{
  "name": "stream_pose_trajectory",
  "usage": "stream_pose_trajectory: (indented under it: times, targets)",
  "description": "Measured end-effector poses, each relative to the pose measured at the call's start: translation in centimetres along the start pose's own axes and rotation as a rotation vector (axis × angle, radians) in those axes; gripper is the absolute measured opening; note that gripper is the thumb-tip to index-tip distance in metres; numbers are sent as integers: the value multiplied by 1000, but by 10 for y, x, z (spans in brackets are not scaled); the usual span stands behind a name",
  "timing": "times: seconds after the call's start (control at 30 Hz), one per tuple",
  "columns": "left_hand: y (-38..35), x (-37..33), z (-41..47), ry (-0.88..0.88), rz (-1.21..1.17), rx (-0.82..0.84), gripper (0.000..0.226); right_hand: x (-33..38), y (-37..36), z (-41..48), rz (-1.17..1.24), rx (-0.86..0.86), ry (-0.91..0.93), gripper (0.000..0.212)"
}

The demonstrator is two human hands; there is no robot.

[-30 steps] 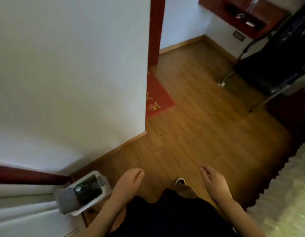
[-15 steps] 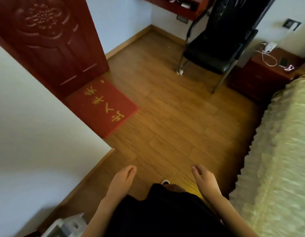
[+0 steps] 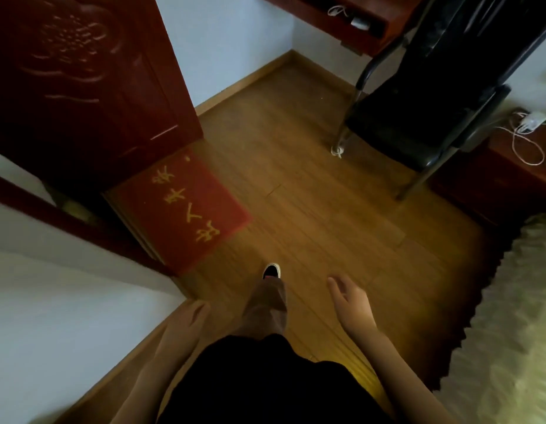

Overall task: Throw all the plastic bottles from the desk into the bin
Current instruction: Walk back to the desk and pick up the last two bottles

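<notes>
Hands are both empty. Left hand [image 3: 187, 321] hangs low with fingers loosely extended, holding nothing; right hand [image 3: 351, 304] is spread open, palm inward, also holding nothing. Landmark taken is the red doormat [image 3: 180, 209] with yellow characters, lying on the wooden floor [image 3: 296, 191].

Left hand sits below the doormat, close to the white wall corner [image 3: 66, 316]. Right hand is below and to the right of the doormat, over bare floor. One shoe [image 3: 271, 270], black with a pale toe, is planted just below the doormat's lower right corner, between the two hands.

Dark red door [image 3: 82, 87] stands directly above the doormat. Black chair [image 3: 418, 127] is well to the right of the doormat, with the desk [image 3: 336, 22] further up. Bed edge [image 3: 510, 332] lies far right.

No plastic bottle and no bin can be seen.
</notes>
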State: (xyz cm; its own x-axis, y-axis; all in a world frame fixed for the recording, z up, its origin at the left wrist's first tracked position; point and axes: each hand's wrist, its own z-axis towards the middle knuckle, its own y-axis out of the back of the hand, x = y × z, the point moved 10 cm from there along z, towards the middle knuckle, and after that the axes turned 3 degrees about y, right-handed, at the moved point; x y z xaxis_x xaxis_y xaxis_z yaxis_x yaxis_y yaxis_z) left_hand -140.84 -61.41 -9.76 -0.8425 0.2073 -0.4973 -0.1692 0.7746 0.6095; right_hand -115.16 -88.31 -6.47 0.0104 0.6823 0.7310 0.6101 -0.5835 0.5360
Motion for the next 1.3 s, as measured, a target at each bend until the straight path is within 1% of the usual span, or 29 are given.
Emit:
stream_pose_trajectory:
  times: [0.07, 0.13, 0.2, 0.23, 0.3, 0.4, 0.5, 0.6, 0.7, 0.83, 0.93, 1.03, 1.17, 1.3]
  targets:
    - [2, -24, 36, 11, 4, 8, 49, 5, 9, 35, -14, 7, -22, 30]
    - [12, -72, 84, -22, -31, 60, 35, 14, 24, 79, -19, 8, -60, 28]
    - [27, -135, 126, -126, -21, 102, 23, 30, 47, 118, -11, -33, -91, 29]
    - [37, -170, 146, -177, -4, 107, 23, 39, 60, 136, -2, -53, -97, 30]
    - [54, -234, 185, -266, 54, 126, 30, 57, 86, 173, -6, -78, -95, 31]
    - [66, -315, 236, -330, 124, 207, 39, 71, 121, 220, -43, -124, -103, 30]
    - [72, -387, 280, -411, 166, 219, 44, 66, 150, 266, -47, -184, -176, 33]
    - [66, -437, 327, -446, 164, 215, 41, 60, 174, 318, -41, -210, -234, 32]
    - [58, -475, 374, -427, 165, 207, 40, 58, 199, 383, -26, -207, -245, 34]
    - [62, -527, 427, -366, 100, 137, 35, 83, 235, 486, -27, -115, -231, 35]
    - [73, -567, 463, -320, 61, 113, 34, 123, 264, 562, -65, -81, -177, 32]
    - [96, -595, 499, -273, -4, 44, 32, 177, 285, 634, -111, -35, -86, 22]
    - [128, -618, 543, -213, -110, -70, 21, 237, 295, 717, -101, 7, 15, 26]
    - [150, -630, 596, -142, -174, -108, 16, 272, 291, 794, -67, 49, 60, 27]
